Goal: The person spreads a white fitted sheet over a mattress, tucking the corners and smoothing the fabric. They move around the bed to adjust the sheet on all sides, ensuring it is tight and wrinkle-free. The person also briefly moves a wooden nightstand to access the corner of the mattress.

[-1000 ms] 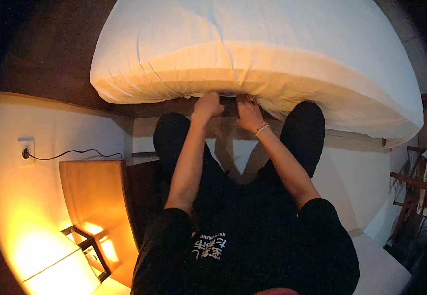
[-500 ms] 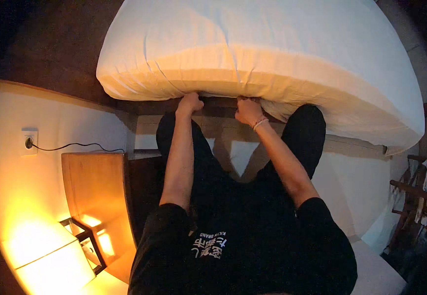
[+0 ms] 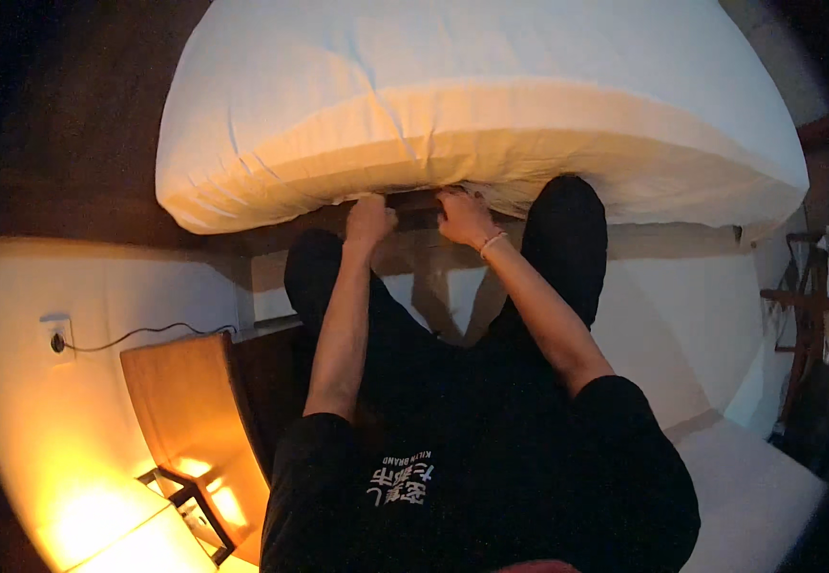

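Nearest the viewer, a lit lamp (image 3: 180, 501) stands on a wooden bedside table (image 3: 190, 401) at lower left, a cable (image 3: 137, 334) running to a wall socket (image 3: 56, 339). Beyond, both forearms reach forward. The left hand (image 3: 369, 220) and right hand (image 3: 464, 215) are closed on the lower edge of the white sheet (image 3: 414, 172) under the mattress (image 3: 472, 95), close together. The mattress lies across the far field.

Both bare forearms reach forward from short black sleeves, almost parallel and close together. The left hand (image 3: 369, 220) is curled, with knuckles up and the fingers bent under. The right hand (image 3: 463, 216) is also curled, just beside it but apart. A thin pale bracelet (image 3: 492, 243) sits on the right wrist.
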### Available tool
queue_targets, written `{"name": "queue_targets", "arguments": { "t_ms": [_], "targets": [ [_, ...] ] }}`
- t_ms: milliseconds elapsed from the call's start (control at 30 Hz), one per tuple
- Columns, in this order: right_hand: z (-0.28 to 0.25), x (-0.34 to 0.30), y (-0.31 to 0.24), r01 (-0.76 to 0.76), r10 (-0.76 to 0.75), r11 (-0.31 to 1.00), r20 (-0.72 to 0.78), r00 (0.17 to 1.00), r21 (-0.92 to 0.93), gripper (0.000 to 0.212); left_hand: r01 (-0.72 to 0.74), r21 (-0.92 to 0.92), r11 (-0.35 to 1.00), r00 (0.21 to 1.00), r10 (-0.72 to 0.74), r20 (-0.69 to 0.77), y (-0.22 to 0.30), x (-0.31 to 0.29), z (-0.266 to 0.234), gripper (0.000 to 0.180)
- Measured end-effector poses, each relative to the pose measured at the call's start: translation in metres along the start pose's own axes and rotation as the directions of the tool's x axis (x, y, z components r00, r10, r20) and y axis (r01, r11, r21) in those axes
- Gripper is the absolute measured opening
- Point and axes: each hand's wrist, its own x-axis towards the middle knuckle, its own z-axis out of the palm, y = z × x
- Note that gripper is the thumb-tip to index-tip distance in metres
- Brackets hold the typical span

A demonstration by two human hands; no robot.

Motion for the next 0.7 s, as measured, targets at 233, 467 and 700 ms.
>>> {"name": "queue_targets", "arguments": {
  "t_ms": [233, 467, 700],
  "targets": [
    [-0.017, -0.031, 0.042, -0.244, 0.146, 0.961, -0.515, 0.845, -0.128, 0.031, -0.726, 0.008, 0.687, 0.661, 0.702, -0.263, 0.058, 0.025, 0.060, 0.049],
    [-0.001, -0.030, 0.096, -0.285, 0.202, 0.952, -0.479, 0.854, -0.108, 0.029, -0.529, 0.010, 0.849, 0.849, 0.528, 0.029, 0.099, 0.049, 0.061, 0.055],
    [-0.036, -0.041, 0.112, -0.369, 0.320, 0.929, -0.592, 0.739, 0.042, 0.018, -0.442, 0.050, 0.896, 0.897, 0.439, 0.055, 0.103, 0.069, 0.065, 0.050]
  ]
}}
